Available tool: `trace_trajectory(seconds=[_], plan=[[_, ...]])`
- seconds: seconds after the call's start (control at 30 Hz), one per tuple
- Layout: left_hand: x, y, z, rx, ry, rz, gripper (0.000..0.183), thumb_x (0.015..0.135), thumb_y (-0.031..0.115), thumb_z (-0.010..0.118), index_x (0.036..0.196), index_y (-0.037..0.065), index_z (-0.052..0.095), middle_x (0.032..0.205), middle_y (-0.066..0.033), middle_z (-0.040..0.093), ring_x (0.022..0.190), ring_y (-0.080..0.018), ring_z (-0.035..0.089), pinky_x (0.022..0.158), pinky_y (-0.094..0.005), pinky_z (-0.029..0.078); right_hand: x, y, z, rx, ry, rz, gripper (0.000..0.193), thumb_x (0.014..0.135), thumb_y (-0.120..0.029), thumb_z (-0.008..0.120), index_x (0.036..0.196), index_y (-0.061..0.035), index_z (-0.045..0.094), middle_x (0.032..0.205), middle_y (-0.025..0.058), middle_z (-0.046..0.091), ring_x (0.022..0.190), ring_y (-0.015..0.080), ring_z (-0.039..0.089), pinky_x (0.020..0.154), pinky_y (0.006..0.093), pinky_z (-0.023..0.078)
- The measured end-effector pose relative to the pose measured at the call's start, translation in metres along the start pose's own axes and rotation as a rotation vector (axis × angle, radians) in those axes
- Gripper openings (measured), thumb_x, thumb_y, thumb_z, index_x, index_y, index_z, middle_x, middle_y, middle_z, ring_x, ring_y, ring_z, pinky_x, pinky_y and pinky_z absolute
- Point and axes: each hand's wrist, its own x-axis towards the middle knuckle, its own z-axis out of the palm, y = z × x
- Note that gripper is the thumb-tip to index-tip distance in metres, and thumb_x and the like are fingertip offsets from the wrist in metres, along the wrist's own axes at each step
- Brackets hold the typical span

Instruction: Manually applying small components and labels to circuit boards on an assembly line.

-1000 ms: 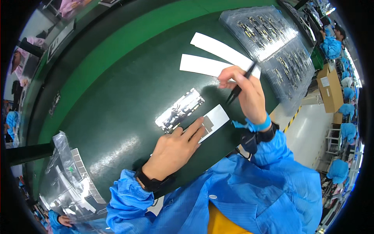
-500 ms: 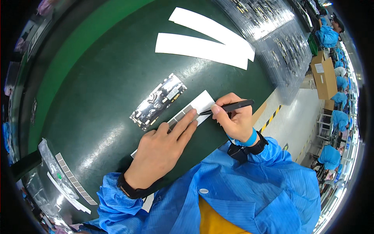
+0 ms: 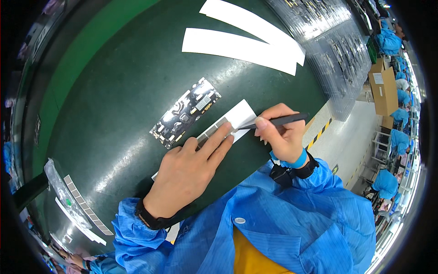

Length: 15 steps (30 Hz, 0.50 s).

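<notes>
My left hand [image 3: 185, 176] lies palm down with its fingers stretched out, index and middle fingertips pressing on a white backing strip [image 3: 245, 112] that carries a row of grey rectangular pads [image 3: 211, 133]. Most of that strip's near end is covered by the hand. Black tweezers [image 3: 287, 119] are gripped in my right hand [image 3: 285, 139], their tips at the strip just beside my left fingertips. Whether the tips pinch a pad is too small to tell. Beyond the strip lies a dark circuit board [image 3: 185, 117] with white, shiny and gold parts, touched by neither hand.
Two white paper strips [image 3: 237, 44] lie at the far side of the green table. Clear plastic trays [image 3: 340, 59] of boards are stacked far right. At left are a plastic bag [image 3: 66, 196] and another pad strip [image 3: 86, 208]. Another person's hand [image 3: 75, 260] shows lower left; a cardboard box [image 3: 383, 91] stands right.
My right hand and the tweezers have shifted a little to the right, the tips still at the strip. The left hand stays pressed down. Another person's hand has appeared at the lower left.
</notes>
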Motion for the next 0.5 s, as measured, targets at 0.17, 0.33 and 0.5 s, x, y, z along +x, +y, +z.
trace_trajectory(seconds=[0.17,0.33,0.5], plan=[[-0.001,0.001,-0.004,0.025,0.016,-0.002,0.053,0.069,0.006,0.066,0.121,0.013,0.06,0.138,0.0019,0.05,0.065,-0.0154,0.05,0.055,-0.0273,0.049,0.017,-0.023,-0.008,0.093,0.006,0.054,0.011,0.089,-0.009,0.064,0.087,0.0005,0.061,0.068,0.0036,0.061,0.057,0.0042,0.054,0.049,0.0179,0.04],[0.009,-0.009,-0.017,0.038,0.154,-0.043,0.042,0.072,0.008,0.067,0.114,0.011,0.064,0.128,-0.0013,0.057,0.069,-0.0164,0.057,0.057,-0.0291,0.051,0.058,-0.03,0.008,0.154,-0.003,0.078,0.013,0.089,-0.011,0.065,0.09,0.0011,0.06,0.068,0.0039,0.061,0.056,0.0052,0.056,0.049,0.0185,0.043],[0.016,-0.033,-0.014,-0.058,0.266,-0.19,0.038,0.075,0.008,0.07,0.112,0.008,0.064,0.126,-0.0057,0.057,0.081,-0.0224,0.064,0.066,-0.0348,0.054,0.073,-0.008,0.016,0.191,-0.026,0.143,0.014,0.089,-0.014,0.065,0.09,-0.0004,0.06,0.068,0.0033,0.062,0.057,0.0048,0.056,0.051,0.0183,0.044]])
